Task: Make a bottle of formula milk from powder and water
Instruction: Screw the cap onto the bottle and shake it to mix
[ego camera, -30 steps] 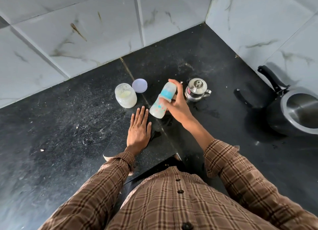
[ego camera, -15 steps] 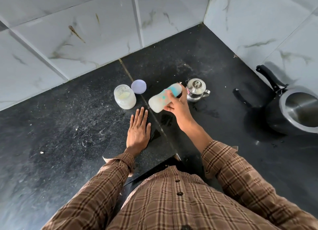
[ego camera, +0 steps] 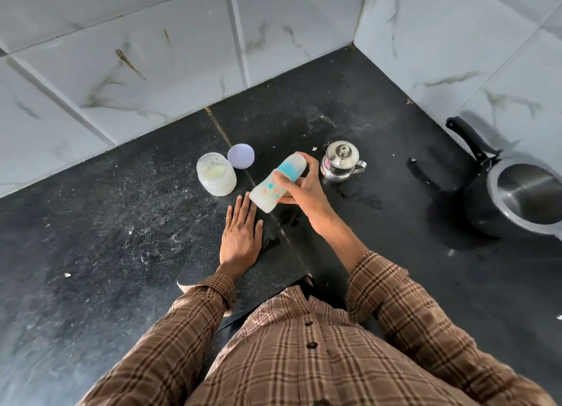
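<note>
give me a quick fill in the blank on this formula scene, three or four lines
1. The right hand holds the baby bottle ____, not upright.
2. The left hand lies ____ on the black counter.
3. The powder jar stands with its lid ____.
4. The small steel pot with a knobbed lid stands to the ____ of the bottle.

Missing words: tilted; flat; off; right

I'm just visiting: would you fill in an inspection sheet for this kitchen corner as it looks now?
Surface: black counter, dusty, with wet marks near the kettle.
Job's things: bottle tilted in the air; open powder jar; its lid beside it; small steel kettle.
Clutter: black pot at right.
Hands: right hand grips the bottle; left hand flat on the counter.
Cables: nothing seen.
Surroundings: marble wall tiles.
</note>
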